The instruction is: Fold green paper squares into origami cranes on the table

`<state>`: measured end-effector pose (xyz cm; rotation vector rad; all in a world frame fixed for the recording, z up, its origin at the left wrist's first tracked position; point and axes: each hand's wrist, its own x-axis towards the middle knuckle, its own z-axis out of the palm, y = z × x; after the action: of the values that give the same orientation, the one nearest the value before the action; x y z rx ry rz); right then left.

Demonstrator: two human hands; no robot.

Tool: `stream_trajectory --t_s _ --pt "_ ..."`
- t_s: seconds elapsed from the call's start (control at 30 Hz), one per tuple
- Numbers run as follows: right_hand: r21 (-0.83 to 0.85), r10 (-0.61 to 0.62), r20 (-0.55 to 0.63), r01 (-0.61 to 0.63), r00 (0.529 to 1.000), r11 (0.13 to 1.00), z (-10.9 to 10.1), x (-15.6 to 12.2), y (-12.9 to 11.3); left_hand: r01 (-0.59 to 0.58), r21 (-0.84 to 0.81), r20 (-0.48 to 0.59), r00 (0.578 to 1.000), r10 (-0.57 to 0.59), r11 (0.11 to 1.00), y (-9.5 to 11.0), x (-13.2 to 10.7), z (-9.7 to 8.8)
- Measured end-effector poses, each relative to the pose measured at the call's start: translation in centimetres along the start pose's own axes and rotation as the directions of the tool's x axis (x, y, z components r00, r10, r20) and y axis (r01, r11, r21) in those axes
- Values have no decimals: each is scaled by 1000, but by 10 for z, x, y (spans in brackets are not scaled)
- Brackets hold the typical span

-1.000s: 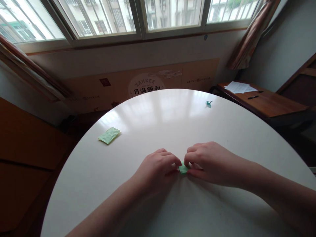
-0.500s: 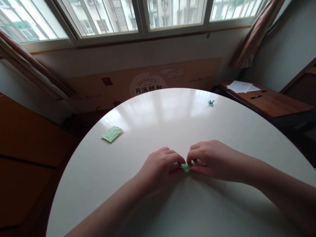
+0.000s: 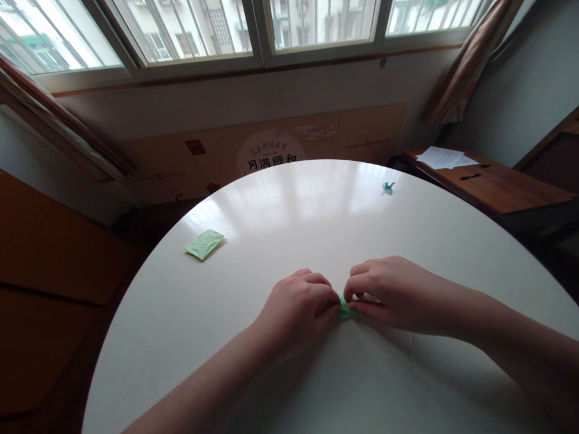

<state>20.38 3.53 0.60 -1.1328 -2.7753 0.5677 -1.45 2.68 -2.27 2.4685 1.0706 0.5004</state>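
Note:
A small piece of green paper (image 3: 347, 311) lies between my hands near the middle of the white round table (image 3: 289, 223). My left hand (image 3: 301, 301) pinches its left side between thumb and fingers. On the other side, my right hand (image 3: 377, 292) is closed on the paper with thumb and index finger, the remaining fingers curled. Fingertips cover much of the paper, so its folded shape cannot be made out.
Pale green folded sheets (image 3: 204, 245) lie at the table's left. A small teal folded paper crane (image 3: 388, 188) sits near the far right edge. Beyond it, a wooden side table (image 3: 511, 190) bears white papers (image 3: 441, 158) and dark pens.
The left fingertips have closed in on the green paper, and its visible part has shifted slightly right. Both hands otherwise keep nearly the same place.

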Motion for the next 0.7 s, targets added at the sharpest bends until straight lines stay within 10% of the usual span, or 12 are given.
stream_trajectory --t_s 0.7 --pt "41 11 -24 -10 1000 999 2 3 6 -168 51 156 975 158 984 14 -7 -14"
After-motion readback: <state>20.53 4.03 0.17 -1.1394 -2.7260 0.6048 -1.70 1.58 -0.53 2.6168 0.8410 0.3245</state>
